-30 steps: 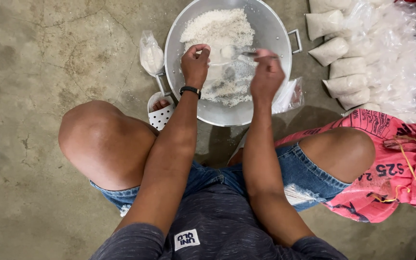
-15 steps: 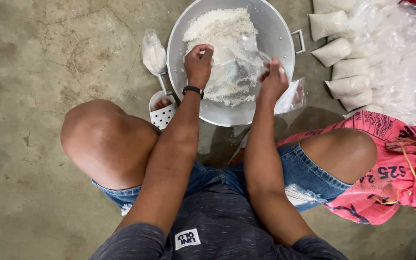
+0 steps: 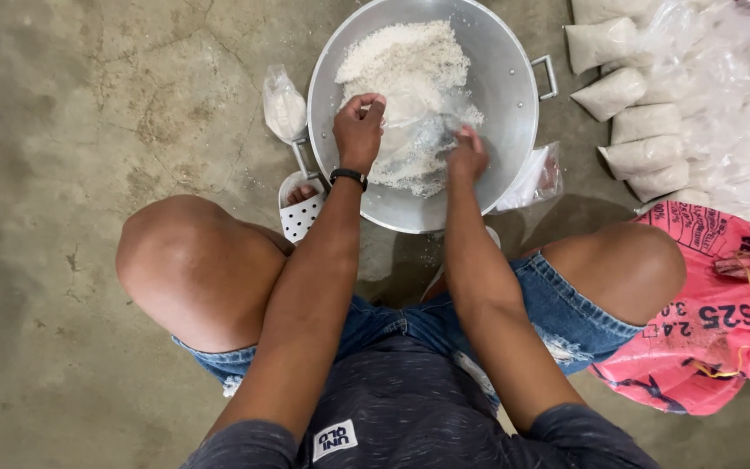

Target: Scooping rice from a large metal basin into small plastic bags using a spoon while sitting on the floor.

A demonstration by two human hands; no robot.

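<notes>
nearest us, our forearms reach out to the metal basin (image 3: 514, 78) on the concrete floor (image 3: 88, 130). inside the basin's near half, our left hand (image 3: 359, 130) pinches the rim of a clear plastic bag (image 3: 418, 130), fingers closed on it; our right hand (image 3: 467, 158) is curled at the bag's other edge, just right of the left, grasping it too. the bag's mouth spans left to right between them. beyond lies the white grain (image 3: 405, 56); right of the basin, filled bags (image 3: 627, 91).

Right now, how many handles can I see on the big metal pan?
2. One handle is on the pan's right rim, toward the stacked filled bags; the other handle is on its left rim, beside a small bag.
</notes>
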